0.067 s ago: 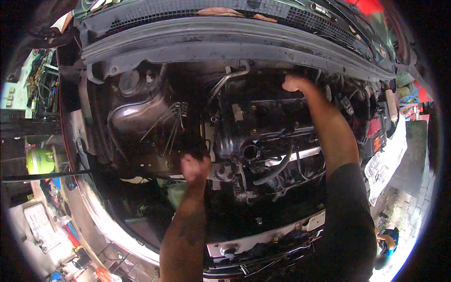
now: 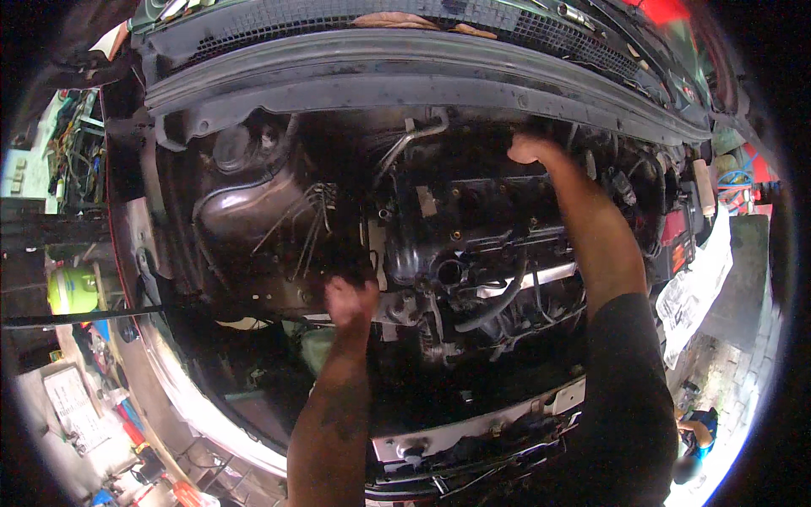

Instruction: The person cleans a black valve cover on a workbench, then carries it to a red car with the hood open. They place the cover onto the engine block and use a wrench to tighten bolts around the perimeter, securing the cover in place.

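Note:
Beneath me is a car's engine bay with a black engine cover (image 2: pixel 481 215) in its middle. My left hand (image 2: pixel 351 302) reaches into the dark gap left of the engine, close to a metal bracket (image 2: pixel 397 309). Its fingertips are lost in shadow, so whether it grips anything is unclear. My right hand (image 2: pixel 527 150) is bent over the rear edge of the engine, with its fingers hidden behind it. Near the cover's front left corner lies a round dark opening (image 2: pixel 449 271). Thin metal pipes (image 2: pixel 311 221) run down between the left hand and the left inner wing.
A curved hose (image 2: pixel 498 308) crosses the engine front. At the far right sits a battery (image 2: pixel 677 245) beside white paper (image 2: pixel 697 283). Across the back runs a grey cowl panel (image 2: pixel 422 72); a socket tool (image 2: pixel 574 13) lies above it. Another person (image 2: pixel 697 435) is at lower right.

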The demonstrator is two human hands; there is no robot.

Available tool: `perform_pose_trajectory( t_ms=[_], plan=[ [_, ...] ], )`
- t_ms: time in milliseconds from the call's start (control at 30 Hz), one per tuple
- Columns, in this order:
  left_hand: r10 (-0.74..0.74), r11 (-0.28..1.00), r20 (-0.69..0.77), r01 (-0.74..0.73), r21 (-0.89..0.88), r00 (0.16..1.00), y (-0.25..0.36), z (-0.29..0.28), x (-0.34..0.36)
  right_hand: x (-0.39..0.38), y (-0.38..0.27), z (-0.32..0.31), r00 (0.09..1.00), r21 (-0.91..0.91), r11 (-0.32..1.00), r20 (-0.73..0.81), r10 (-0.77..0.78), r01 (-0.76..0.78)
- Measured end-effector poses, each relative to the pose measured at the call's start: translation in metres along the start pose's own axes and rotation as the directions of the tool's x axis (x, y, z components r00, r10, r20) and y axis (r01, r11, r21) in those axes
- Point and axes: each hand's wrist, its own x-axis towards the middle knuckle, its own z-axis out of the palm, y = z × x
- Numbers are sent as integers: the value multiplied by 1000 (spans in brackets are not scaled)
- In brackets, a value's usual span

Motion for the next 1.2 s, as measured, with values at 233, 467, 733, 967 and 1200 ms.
perform_pose_trajectory(
  t_ms=[233,467,733,967,1200],
  plan=[
    [79,996,-94,-83,-31,992,-7,24,10,2,27,-5,965,127,960,-118,-234,249],
    [106,992,-76,-110,-53,991,-4,11,7,20,16,-2,997,42,999,66,29,-32],
    [-122,991,235,132,-25,964,18,-19,18,7,23,-8,978,67,976,-25,-206,207],
    [-201,975,273,219,-38,941,4,1,13,10,18,-3,990,20,992,-68,-125,127],
    [-106,981,10,106,-160,994,-17,34,13,12,17,-2,982,60,983,-85,-171,176]
  ],
)
